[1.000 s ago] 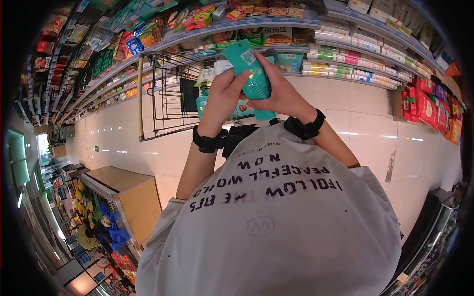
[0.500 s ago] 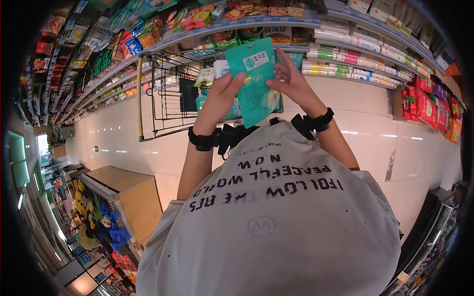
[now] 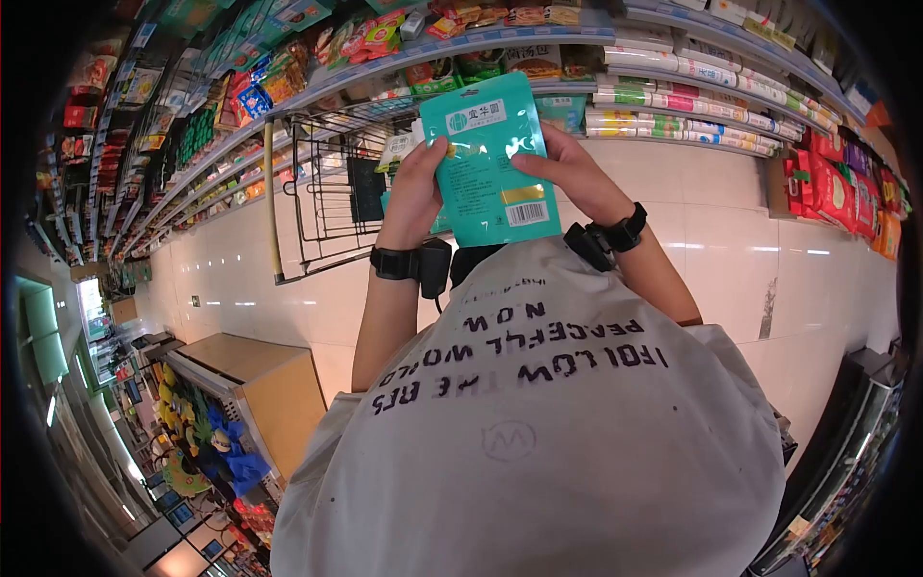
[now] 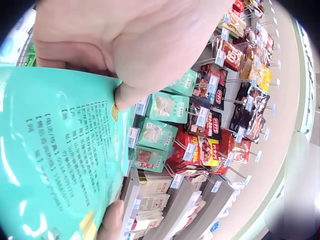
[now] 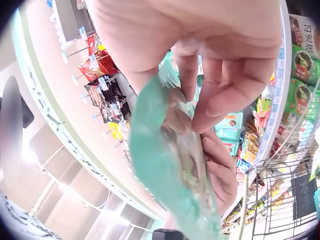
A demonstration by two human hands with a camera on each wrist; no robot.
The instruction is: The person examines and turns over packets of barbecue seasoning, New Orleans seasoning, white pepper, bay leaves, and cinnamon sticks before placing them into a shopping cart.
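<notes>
Both hands hold a teal snack pouch (image 3: 486, 207) in front of the chest, its printed back with a barcode turned up to the head camera. My left hand (image 3: 415, 192) grips its left edge, thumb on the printed face. On the opposite edge, my right hand (image 3: 582, 183) pinches with its thumb in front and fingers behind. Small print covers the pouch (image 4: 50, 145) in the left wrist view. In the right wrist view the pouch (image 5: 150, 145) is seen from its side, with a clear window showing contents; left-hand fingers (image 5: 220, 170) lie behind it.
A wire shopping cart (image 3: 306, 236) stands just beyond the hands, with a white-and-green bag (image 3: 396, 150) in it. Store shelves (image 3: 461, 53) full of packets run behind it. Rolled packages (image 3: 683, 101) and red bags (image 3: 835, 183) are to the right. A wooden-sided stand (image 3: 274, 385) is at lower left.
The pouch has turned from a tilted, partly folded pose to face the head camera squarely. My right hand loosened at its edge half a second ago and now grips it again.
</notes>
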